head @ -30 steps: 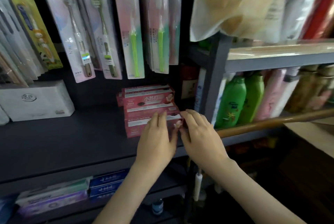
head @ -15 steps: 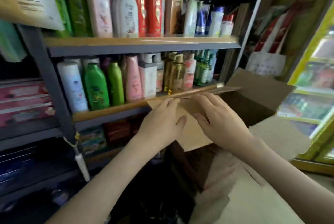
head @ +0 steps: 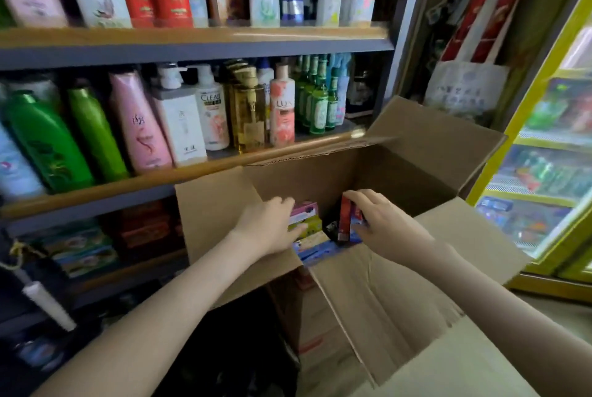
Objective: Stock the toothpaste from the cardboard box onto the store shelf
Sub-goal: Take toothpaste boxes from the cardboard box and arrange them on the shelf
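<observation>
An open cardboard box (head: pixel 416 153) stands in front of the shelving, its flaps spread outward. Inside lie several toothpaste cartons, pink, yellow and blue (head: pixel 312 230). My right hand (head: pixel 381 223) reaches into the box and its fingers curl round an upright red toothpaste carton (head: pixel 345 220). My left hand (head: pixel 272 230) is also inside the box, its fingers on the pink and yellow cartons; whether it grips them is hidden.
Shelves (head: pixel 192 44) at the left hold rows of shampoo bottles (head: pixel 141 121). A lower shelf carries dim boxed goods (head: pixel 83 249). A yellow-framed display case (head: pixel 551 156) stands at the right. Bags (head: pixel 464 89) hang behind the box.
The view swung right, from the toothpaste shelf to the box. Both hands left the stacked red cartons, passed over the box flap and went down into the box; the right hand took hold of a red carton.
</observation>
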